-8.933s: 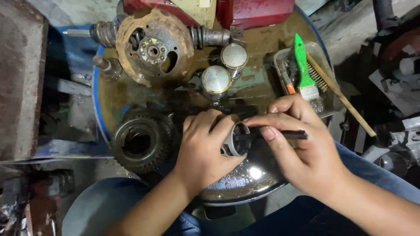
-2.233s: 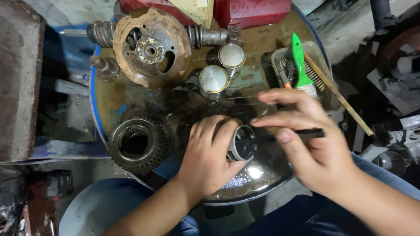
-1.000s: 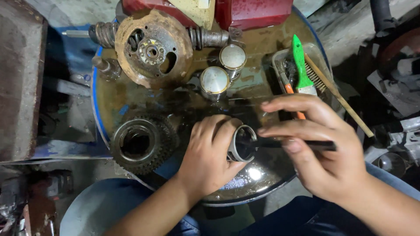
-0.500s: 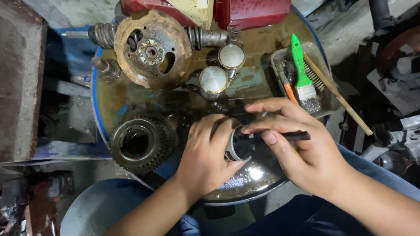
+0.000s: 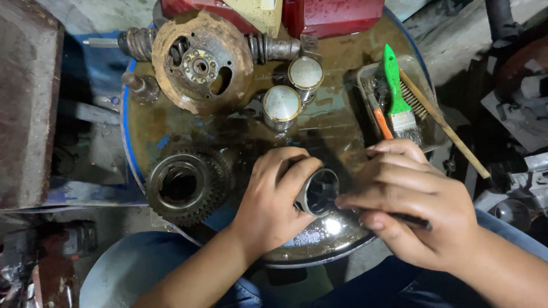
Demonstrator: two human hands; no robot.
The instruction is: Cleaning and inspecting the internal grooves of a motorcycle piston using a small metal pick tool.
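Right hand (image 5: 411, 205) closer again; sleeve (image 5: 317, 193) mouth rightward, axis horizontal

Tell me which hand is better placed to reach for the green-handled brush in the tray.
Right, probably. The right hand lies just below the tray holding the green-handled brush, though it grips a thin dark tool. The left hand is farther away, wrapped around the metal cylinder.

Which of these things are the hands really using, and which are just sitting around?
In use:
- left hand gripping a short metal cylinder
- right hand holding a thin dark tool at its open end

Lying about:
- big toothed gear
- rusty round plate
- two shiny pistons
- green-handled brush in a tray
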